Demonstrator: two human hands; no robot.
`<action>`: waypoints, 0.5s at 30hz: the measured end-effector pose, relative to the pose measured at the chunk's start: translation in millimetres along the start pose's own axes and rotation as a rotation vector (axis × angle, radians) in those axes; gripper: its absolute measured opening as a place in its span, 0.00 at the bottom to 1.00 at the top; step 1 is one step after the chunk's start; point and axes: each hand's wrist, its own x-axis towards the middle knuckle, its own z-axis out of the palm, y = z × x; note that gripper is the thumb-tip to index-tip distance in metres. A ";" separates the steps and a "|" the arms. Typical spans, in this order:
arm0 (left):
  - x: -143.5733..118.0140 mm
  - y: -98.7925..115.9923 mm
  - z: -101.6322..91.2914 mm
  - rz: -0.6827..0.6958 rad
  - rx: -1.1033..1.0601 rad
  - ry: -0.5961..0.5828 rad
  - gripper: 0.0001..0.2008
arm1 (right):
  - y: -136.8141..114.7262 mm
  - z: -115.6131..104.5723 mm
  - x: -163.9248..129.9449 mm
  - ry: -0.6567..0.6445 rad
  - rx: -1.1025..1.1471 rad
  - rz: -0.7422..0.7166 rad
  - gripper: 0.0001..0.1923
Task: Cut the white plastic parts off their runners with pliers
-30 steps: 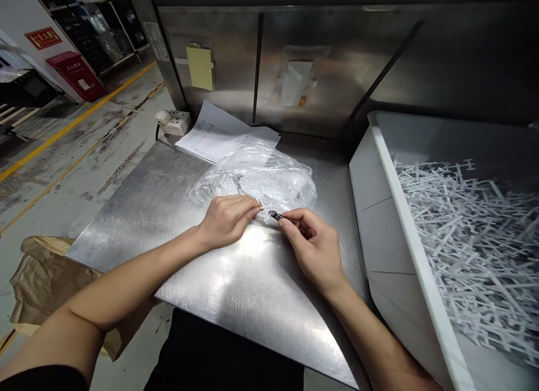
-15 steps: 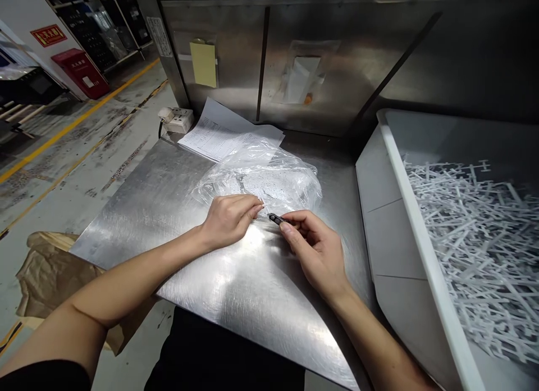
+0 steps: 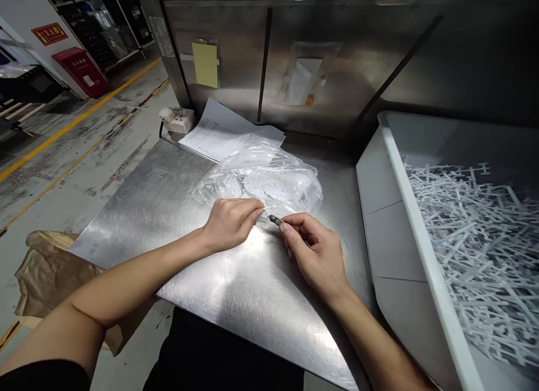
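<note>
- We've got bare table (image 3: pixel 236 290) in front of our hands.
- Bag (image 3: pixel 269 180) and papers (image 3: pixel 223 138) block us behind.
- Bin (image 3: pixel 396 172) walls us off right; back panel (image 3: pixel 337 71) closes the rear.

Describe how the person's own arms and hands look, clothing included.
Both forearms are bare, with no gloves, rings, watch or wristbands on the left hand or the right hand. A dark, seemingly black, short sleeve shows on the left upper arm at the lower left edge. Fingernails look short and unpainted.
</note>
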 end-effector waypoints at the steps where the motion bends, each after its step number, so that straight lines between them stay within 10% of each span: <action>1: -0.6 0.8 0.2 -0.033 -0.003 -0.019 0.12 | 0.4 0.2 0.2 -0.010 0.021 0.023 0.14; 15: 4.3 7.5 -4.4 -0.137 -0.334 -0.143 0.12 | 1.7 0.3 4.5 0.126 0.261 0.057 0.16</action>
